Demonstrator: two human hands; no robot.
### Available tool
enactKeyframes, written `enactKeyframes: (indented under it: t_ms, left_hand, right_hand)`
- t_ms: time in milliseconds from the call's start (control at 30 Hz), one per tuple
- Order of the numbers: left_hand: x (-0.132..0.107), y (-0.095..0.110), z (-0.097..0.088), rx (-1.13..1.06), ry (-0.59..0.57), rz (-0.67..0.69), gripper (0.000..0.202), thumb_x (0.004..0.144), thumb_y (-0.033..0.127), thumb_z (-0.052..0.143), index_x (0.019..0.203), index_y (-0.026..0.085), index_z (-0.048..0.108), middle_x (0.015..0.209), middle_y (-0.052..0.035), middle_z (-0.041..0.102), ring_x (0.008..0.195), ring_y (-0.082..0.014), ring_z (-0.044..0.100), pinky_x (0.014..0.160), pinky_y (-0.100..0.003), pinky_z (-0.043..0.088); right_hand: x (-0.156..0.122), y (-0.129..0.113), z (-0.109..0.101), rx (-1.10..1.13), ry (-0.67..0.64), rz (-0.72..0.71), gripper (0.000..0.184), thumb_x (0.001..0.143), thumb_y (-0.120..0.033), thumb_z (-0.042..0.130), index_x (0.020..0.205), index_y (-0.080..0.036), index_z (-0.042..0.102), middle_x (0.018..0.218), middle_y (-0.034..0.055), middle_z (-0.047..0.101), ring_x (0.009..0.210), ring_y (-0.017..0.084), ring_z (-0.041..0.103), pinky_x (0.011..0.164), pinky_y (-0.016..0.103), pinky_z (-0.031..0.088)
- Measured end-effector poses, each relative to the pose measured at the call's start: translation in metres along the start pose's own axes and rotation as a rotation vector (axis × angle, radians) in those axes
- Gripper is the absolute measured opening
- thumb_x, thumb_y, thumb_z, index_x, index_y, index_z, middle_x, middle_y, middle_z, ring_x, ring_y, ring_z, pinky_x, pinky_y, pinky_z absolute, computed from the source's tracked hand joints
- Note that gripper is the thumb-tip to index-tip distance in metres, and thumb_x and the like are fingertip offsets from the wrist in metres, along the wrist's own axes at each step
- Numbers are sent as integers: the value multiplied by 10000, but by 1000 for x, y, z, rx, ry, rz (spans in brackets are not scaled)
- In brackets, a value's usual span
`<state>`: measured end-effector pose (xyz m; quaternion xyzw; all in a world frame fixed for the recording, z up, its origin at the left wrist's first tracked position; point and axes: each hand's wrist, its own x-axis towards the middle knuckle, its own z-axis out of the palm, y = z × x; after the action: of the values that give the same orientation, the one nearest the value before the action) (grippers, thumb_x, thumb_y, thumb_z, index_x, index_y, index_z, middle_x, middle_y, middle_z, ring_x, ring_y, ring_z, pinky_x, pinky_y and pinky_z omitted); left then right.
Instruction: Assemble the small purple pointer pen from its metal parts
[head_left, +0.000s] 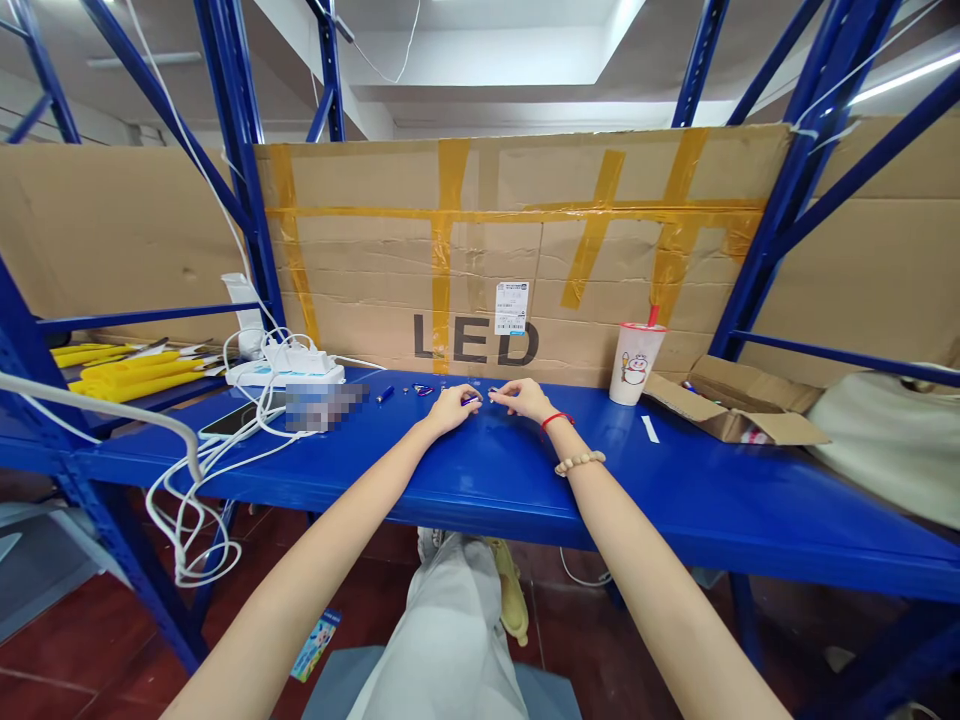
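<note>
From here, the left hand [450,408] pinches a small dark piece [471,400] above the bench [480,470], the right hand [528,397] a tiny bit [492,397] just beside it, probably kept close for easier sight.

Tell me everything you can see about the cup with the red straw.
The cup is pale, perhaps paper or plastic, wider at the top, with a red rim and a cartoon figure on its side. The red straw sticks up. It stands upright on the blue shelf, beside an open cardboard box; whether they touch is unclear. Nobody is touching it.
</note>
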<state>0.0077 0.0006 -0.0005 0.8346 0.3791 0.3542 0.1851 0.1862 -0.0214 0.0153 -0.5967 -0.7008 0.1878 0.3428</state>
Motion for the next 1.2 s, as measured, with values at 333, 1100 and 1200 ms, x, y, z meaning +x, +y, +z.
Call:
enactKeyframes:
  t_ms: [333, 1100, 1200]
  left_hand:
    - [-2, -10, -2, 190, -53, 84, 138, 766, 180, 580, 887, 119, 608, 878, -43, 604, 837, -148, 545, 797, -340, 428]
    - [-5, -4, -8, 105, 93, 29, 171, 842, 281, 477, 966, 193, 397, 743, 1, 614, 706, -153, 575, 661, -256, 413]
    - [-3, -7, -7, 82, 79, 43, 161, 838, 276, 479, 958, 190, 417, 730, 10, 616, 671, -137, 570, 662, -249, 419]
  right_hand:
    - [-4, -3, 1, -261, -191, 45, 348, 748, -397, 611, 986, -143, 622, 795, 25, 630, 603, 61, 550, 602, 212, 460]
    - [-11, -19, 12, -453, -135, -6, 330, 792, -431, 539, 1000, -187, 619, 882, 29, 620, 820, 119, 564, 793, 310, 431]
    - [-12, -20, 15, -455, -122, -24, 320, 803, -421, 526, 1018, -200, 612, 905, 26, 618, 854, 126, 562, 805, 323, 427]
